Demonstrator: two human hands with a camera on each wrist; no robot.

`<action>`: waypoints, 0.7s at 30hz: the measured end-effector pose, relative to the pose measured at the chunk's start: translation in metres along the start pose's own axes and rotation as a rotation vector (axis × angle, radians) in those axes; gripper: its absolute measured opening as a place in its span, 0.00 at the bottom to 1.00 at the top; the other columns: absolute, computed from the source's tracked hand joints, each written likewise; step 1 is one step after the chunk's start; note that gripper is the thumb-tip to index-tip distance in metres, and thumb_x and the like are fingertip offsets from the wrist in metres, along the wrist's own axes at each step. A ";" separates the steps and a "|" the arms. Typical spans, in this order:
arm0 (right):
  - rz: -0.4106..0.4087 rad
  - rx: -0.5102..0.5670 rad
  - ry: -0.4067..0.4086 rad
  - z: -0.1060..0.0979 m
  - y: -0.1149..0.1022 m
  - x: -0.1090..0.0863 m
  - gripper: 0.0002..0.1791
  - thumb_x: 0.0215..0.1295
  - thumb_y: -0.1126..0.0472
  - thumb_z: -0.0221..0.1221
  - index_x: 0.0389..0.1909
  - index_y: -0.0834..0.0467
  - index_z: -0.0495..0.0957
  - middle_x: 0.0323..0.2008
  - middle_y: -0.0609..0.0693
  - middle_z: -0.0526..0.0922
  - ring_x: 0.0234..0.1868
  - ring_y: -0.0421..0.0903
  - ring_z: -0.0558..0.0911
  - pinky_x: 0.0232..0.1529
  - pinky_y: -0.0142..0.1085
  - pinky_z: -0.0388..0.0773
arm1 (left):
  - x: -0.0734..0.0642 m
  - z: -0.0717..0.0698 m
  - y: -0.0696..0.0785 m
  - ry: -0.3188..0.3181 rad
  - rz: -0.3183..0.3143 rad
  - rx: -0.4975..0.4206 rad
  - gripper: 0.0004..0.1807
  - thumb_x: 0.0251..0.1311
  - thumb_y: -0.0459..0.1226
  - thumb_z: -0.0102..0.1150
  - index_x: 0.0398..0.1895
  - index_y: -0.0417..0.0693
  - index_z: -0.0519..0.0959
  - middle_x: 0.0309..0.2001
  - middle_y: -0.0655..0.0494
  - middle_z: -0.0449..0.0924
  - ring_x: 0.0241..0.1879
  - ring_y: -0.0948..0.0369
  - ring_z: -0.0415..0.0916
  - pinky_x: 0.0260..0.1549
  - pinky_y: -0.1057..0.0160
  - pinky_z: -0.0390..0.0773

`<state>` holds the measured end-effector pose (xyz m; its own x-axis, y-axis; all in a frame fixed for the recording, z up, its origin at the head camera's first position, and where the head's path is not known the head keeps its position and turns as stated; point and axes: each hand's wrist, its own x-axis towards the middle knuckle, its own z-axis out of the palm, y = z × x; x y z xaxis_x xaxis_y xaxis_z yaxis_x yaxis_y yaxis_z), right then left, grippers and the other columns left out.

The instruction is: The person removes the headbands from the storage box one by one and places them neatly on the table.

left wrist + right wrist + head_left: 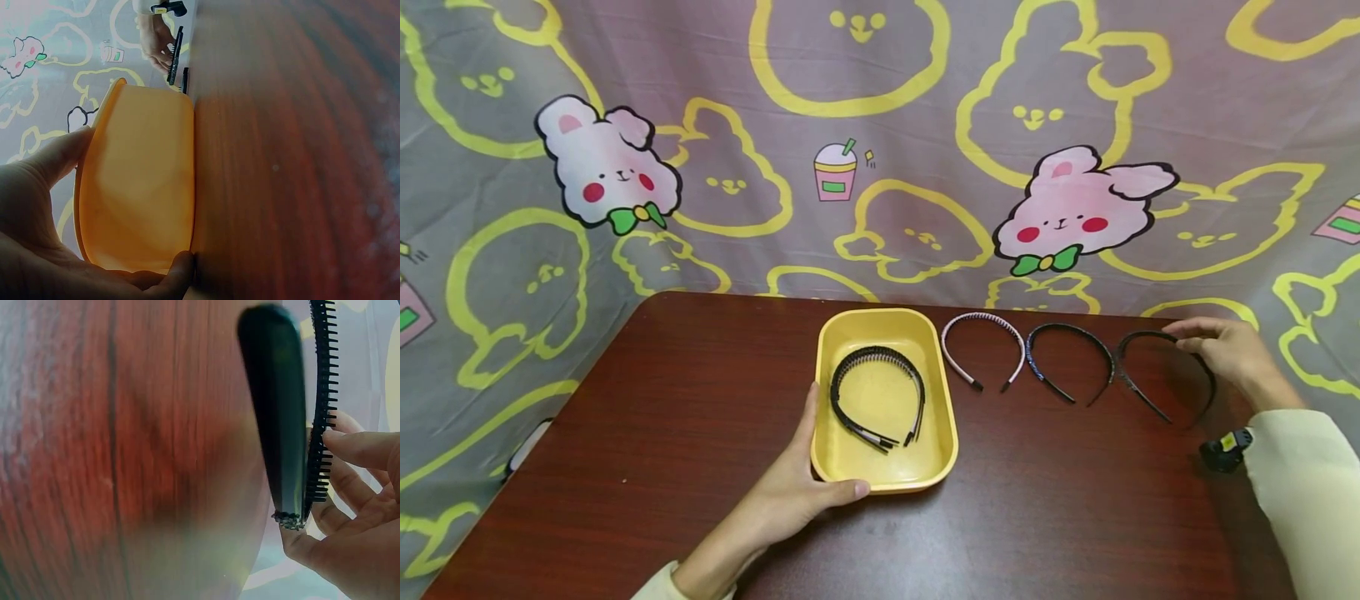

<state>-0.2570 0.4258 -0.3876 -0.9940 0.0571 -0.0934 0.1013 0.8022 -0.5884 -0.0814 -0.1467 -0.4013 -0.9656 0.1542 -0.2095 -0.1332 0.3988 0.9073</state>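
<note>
At the far right of the head view, my right hand [1228,354] pinches a black headband [1145,334] by its arch between thumb and fingers. The right wrist view shows small comb teeth along the inside of this headband [322,375]; it appears tilted up slightly off the table. My left hand [782,492] grips the near left corner of a yellow plastic basin [952,417], thumb on the rim and fingers along the outer wall. Inside the basin lie several stacked headbands [837,392], dark ones on top and a pale one among them.
To the right of the basin, a white-and-dark wrapped headband [946,342] and a blue-and-black headband [1033,362] lie in a row on the dark red wooden table [662,433]. A cartoon-print curtain [895,150] hangs behind the table's back edge.
</note>
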 end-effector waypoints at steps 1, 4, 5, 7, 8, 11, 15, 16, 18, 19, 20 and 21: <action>0.000 0.000 -0.003 0.000 0.001 0.000 0.22 0.80 0.57 0.52 0.65 0.68 0.78 0.37 0.31 0.84 0.62 0.70 0.73 0.57 0.66 0.71 | 0.000 0.000 0.000 0.000 0.003 0.002 0.77 0.48 0.46 0.83 0.85 0.72 0.27 0.86 0.48 0.41 0.83 0.44 0.46 0.79 0.34 0.46; 0.007 -0.009 -0.008 0.001 0.005 0.002 0.22 0.80 0.57 0.52 0.65 0.67 0.77 0.38 0.34 0.84 0.65 0.75 0.69 0.56 0.67 0.71 | 0.000 0.000 0.001 0.002 0.000 0.003 0.77 0.48 0.46 0.83 0.85 0.72 0.27 0.86 0.48 0.41 0.83 0.43 0.46 0.79 0.34 0.46; 0.009 -0.016 -0.006 0.002 0.006 0.002 0.22 0.80 0.58 0.52 0.65 0.67 0.77 0.39 0.35 0.85 0.65 0.74 0.70 0.55 0.65 0.72 | 0.000 0.000 0.001 0.003 -0.003 0.006 0.77 0.48 0.46 0.83 0.85 0.72 0.27 0.86 0.48 0.42 0.83 0.43 0.47 0.79 0.34 0.46; 0.008 -0.026 0.000 0.003 0.009 0.003 0.21 0.79 0.58 0.53 0.64 0.66 0.78 0.36 0.29 0.82 0.63 0.71 0.72 0.52 0.56 0.74 | 0.000 0.000 0.001 0.003 -0.007 0.005 0.77 0.48 0.46 0.83 0.85 0.73 0.27 0.86 0.47 0.42 0.83 0.43 0.47 0.79 0.34 0.46; 0.010 -0.030 0.005 0.004 0.010 0.004 0.21 0.79 0.58 0.54 0.64 0.66 0.79 0.34 0.24 0.78 0.60 0.67 0.74 0.50 0.51 0.74 | 0.000 0.000 0.001 0.003 -0.009 0.006 0.77 0.48 0.46 0.83 0.85 0.73 0.27 0.86 0.47 0.43 0.82 0.43 0.47 0.79 0.34 0.46; 0.003 -0.040 0.019 0.004 0.013 0.006 0.20 0.78 0.58 0.55 0.62 0.65 0.81 0.33 0.23 0.78 0.49 0.44 0.78 0.44 0.38 0.70 | 0.000 0.000 0.001 0.003 -0.009 0.007 0.77 0.48 0.46 0.83 0.85 0.73 0.27 0.86 0.46 0.43 0.82 0.42 0.48 0.79 0.34 0.47; -0.007 -0.041 0.029 0.005 0.015 0.007 0.18 0.77 0.59 0.57 0.59 0.63 0.83 0.31 0.19 0.76 0.38 0.22 0.69 0.41 0.32 0.69 | 0.001 0.000 0.001 -0.001 0.000 0.001 0.77 0.48 0.46 0.83 0.85 0.72 0.27 0.86 0.49 0.40 0.83 0.43 0.46 0.79 0.34 0.45; -0.010 -0.041 0.032 0.005 0.015 0.008 0.17 0.76 0.59 0.57 0.59 0.62 0.83 0.30 0.19 0.76 0.36 0.21 0.68 0.40 0.31 0.69 | 0.001 0.000 0.000 -0.002 0.003 0.000 0.77 0.48 0.45 0.83 0.85 0.71 0.27 0.86 0.49 0.40 0.83 0.42 0.46 0.79 0.34 0.45; -0.013 -0.040 0.033 0.006 0.015 0.008 0.17 0.76 0.60 0.57 0.58 0.62 0.84 0.30 0.19 0.76 0.35 0.21 0.68 0.38 0.30 0.68 | 0.002 0.000 0.000 -0.002 -0.002 -0.003 0.77 0.48 0.46 0.83 0.85 0.72 0.27 0.86 0.50 0.39 0.83 0.44 0.45 0.79 0.35 0.44; -0.016 -0.043 0.034 0.006 0.015 0.009 0.17 0.76 0.60 0.57 0.58 0.62 0.84 0.30 0.18 0.76 0.35 0.22 0.69 0.38 0.30 0.68 | 0.002 0.000 -0.001 -0.002 -0.006 -0.004 0.77 0.48 0.46 0.83 0.85 0.73 0.27 0.86 0.51 0.39 0.83 0.44 0.44 0.79 0.35 0.44; -0.016 -0.043 0.034 0.007 0.015 0.009 0.17 0.76 0.60 0.57 0.58 0.63 0.84 0.30 0.18 0.76 0.36 0.23 0.69 0.38 0.30 0.68 | 0.002 0.000 -0.001 -0.002 -0.011 -0.005 0.77 0.48 0.46 0.83 0.85 0.74 0.27 0.86 0.51 0.39 0.83 0.44 0.44 0.79 0.35 0.43; -0.014 -0.044 0.032 0.007 0.014 0.009 0.17 0.76 0.60 0.57 0.58 0.63 0.84 0.30 0.18 0.75 0.36 0.25 0.69 0.38 0.30 0.68 | 0.002 0.000 -0.001 -0.001 -0.015 -0.006 0.77 0.48 0.46 0.83 0.85 0.74 0.27 0.86 0.51 0.39 0.83 0.45 0.44 0.79 0.36 0.43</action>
<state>-0.2642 0.4335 -0.4027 -0.9962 0.0640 -0.0589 0.0860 0.8281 -0.5539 -0.0833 -0.1465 -0.4029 -0.9631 0.1495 -0.2237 -0.1490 0.3958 0.9062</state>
